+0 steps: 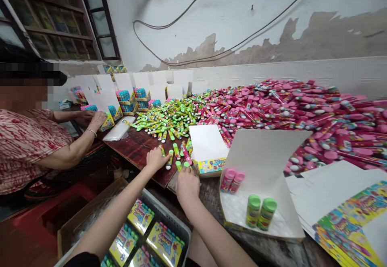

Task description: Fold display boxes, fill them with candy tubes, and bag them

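Observation:
My left hand (155, 160) rests on the dark wooden table (136, 148) with its fingers curled over green tubes (171, 158). My right hand (187, 184) is closed around a green tube (179, 165) at the table's edge, beside a small open box (208, 148). A larger open box (263, 186) to the right holds two pink tubes (232, 180) and two green tubes (260, 212) standing upright.
Piles of green tubes (169, 118) and pink tubes (302, 110) cover the table. Flat printed cartons (347, 218) are stacked at the right. A grey crate (169, 218) with filled boxes sits below. Another person (33, 142) works at the left near filled boxes (130, 98).

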The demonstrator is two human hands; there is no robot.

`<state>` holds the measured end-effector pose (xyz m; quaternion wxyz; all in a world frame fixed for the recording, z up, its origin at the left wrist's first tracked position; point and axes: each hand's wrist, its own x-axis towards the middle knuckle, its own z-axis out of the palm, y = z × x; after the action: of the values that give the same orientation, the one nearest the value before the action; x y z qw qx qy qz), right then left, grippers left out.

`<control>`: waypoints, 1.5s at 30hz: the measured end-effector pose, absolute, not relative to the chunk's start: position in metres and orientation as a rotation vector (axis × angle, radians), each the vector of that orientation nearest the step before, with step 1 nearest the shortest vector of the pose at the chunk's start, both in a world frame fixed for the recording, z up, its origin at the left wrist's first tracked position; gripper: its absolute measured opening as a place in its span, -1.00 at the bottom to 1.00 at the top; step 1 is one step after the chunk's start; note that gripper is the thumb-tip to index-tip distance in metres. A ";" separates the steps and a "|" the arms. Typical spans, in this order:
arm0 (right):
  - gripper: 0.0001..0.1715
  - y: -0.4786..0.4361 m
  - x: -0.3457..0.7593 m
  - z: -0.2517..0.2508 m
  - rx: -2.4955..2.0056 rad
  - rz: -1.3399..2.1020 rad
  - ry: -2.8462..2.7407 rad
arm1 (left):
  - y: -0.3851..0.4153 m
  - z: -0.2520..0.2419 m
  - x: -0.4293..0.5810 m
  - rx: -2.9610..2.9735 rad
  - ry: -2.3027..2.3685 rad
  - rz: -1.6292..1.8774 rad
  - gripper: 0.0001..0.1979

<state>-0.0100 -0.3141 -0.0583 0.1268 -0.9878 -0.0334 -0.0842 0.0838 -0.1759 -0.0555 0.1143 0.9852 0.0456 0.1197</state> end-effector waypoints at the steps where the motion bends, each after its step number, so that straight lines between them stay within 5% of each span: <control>1: -0.64 -0.311 -0.009 -0.057 -2.867 -0.224 -0.080 | -0.171 -0.056 0.083 2.902 0.152 0.292 -0.48; 9: -0.73 -0.326 -0.039 -0.038 -2.684 -0.041 -0.120 | -0.157 -0.047 0.089 2.966 0.071 0.037 -0.82; 16: -0.50 -0.458 -0.117 0.000 -1.818 -0.137 -0.225 | -0.136 0.010 0.045 2.886 -0.067 0.207 -0.56; 19: -0.61 -0.523 -0.116 0.024 -1.851 -0.345 -0.095 | -0.151 0.053 0.006 2.683 -0.238 0.424 -0.56; 24: -0.77 -0.572 -0.079 0.027 -2.106 -0.413 -0.165 | -0.239 0.100 -0.039 2.298 -0.630 0.235 -0.68; 33: -0.83 -0.571 -0.049 -0.011 -2.382 -0.254 -0.344 | -0.374 0.063 -0.019 2.637 -1.226 0.126 -0.87; 45: -0.87 -0.568 -0.029 -0.010 -2.606 0.048 -0.501 | -0.406 0.032 -0.008 3.019 -1.172 0.027 -0.83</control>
<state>-0.0291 -0.5676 -0.0101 0.2413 -0.9529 -0.1832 0.0174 -0.0083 -0.4056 0.0321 -0.0484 0.9310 -0.3616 0.0082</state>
